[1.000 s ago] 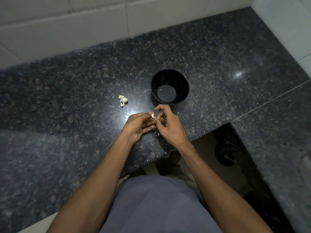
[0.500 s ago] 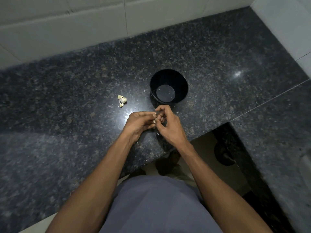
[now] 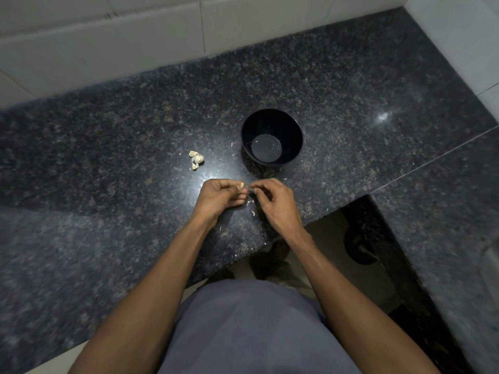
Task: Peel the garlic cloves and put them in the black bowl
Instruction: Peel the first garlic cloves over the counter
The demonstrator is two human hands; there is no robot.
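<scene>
Since a moment earlier the hands had drawn slightly apart. The left hand point(image 3: 219, 196) pinched a pale garlic clove point(image 3: 240, 186) in curled fingers; the right hand point(image 3: 274, 202) was curled, apparently pinching skin. Beyond, on the speckled counter point(image 3: 108, 147), lay loose cloves point(image 3: 196, 159) and the black bowl point(image 3: 271, 137).

tabletop point(image 3: 351, 76): dark speckled stone, glossy, L-shaped with a seam on the right | wall tiles point(image 3: 135, 36): white, ran along the back and right edges | shirt point(image 3: 251, 327): grey-blue, at bottom centre | floor point(image 3: 324, 238): pale, seen below the tabletop edge
</scene>
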